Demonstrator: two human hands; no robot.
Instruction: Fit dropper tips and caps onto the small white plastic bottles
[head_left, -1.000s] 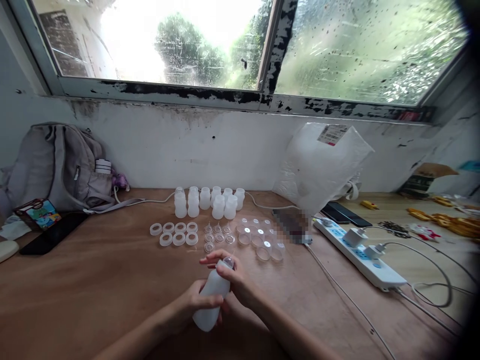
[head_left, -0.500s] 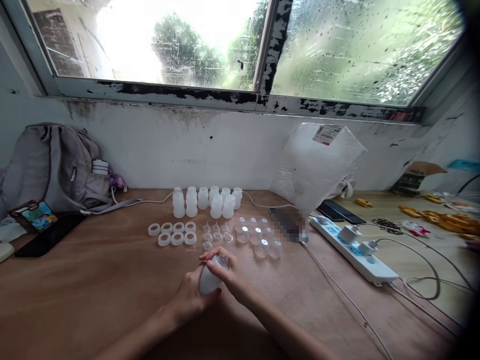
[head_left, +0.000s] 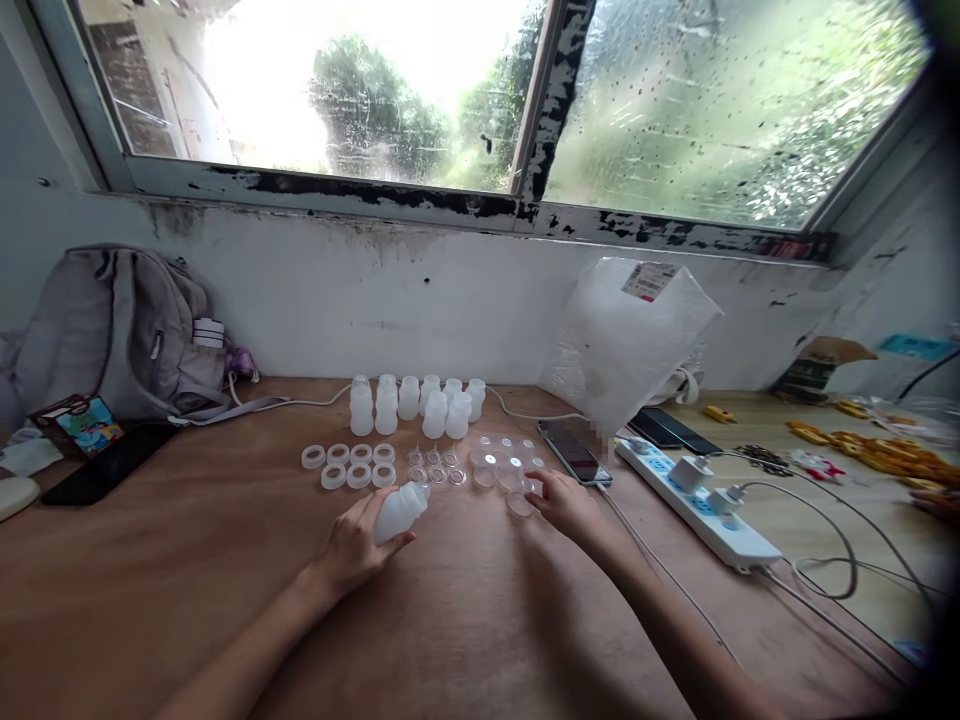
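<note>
My left hand (head_left: 360,538) is closed around a frosted white baby bottle (head_left: 399,514), tilted with its clear nipple end up to the right. Over the front of a group of clear dome caps (head_left: 486,472), my right hand (head_left: 562,500) has thumb and fingers curled about a clear cap at the group's right edge, mostly hidden by the hand. Clear nipples (head_left: 435,458) lie in rows left of the caps. White screw rings (head_left: 360,475) are laid out further left. Behind them stand several frosted bottles (head_left: 435,415), some stacked.
A phone (head_left: 576,452) on a cable and a white power strip (head_left: 697,505) with plugs are on the right. A plastic bag (head_left: 630,330) leans on the wall. At left are a grey backpack (head_left: 112,330) and a black flat object (head_left: 109,468).
My right hand has left the bottle and moved right to the clear caps. My left hand has shifted left slightly, still holding the bottle, now tilted further to the right.
</note>
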